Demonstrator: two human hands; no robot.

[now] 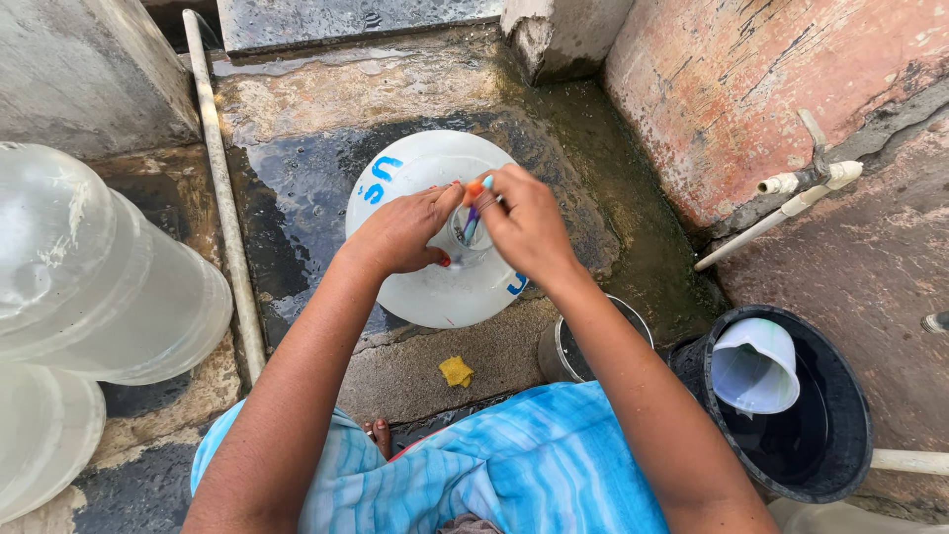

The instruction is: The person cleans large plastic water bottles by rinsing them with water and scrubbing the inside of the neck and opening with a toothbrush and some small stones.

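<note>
Standing upright on wet, rough concrete, the translucent round plastic water jug (pixel 435 287) faces me; my left hand (pixel 400 232) clasps its neck, my right hand (pixel 529 222) pinches a slim orange-tipped brush (pixel 473 213) inside.

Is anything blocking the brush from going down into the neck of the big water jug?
Nothing visible does. The right hand holds the brush already inside the open neck of the water jug, while the left hand steadies the neck from the side, not over it.

Wet stone floor (pixel 316 198), peeling reddish wall (pixel 751 69), white pipe (pixel 222 198), daylight.
</note>
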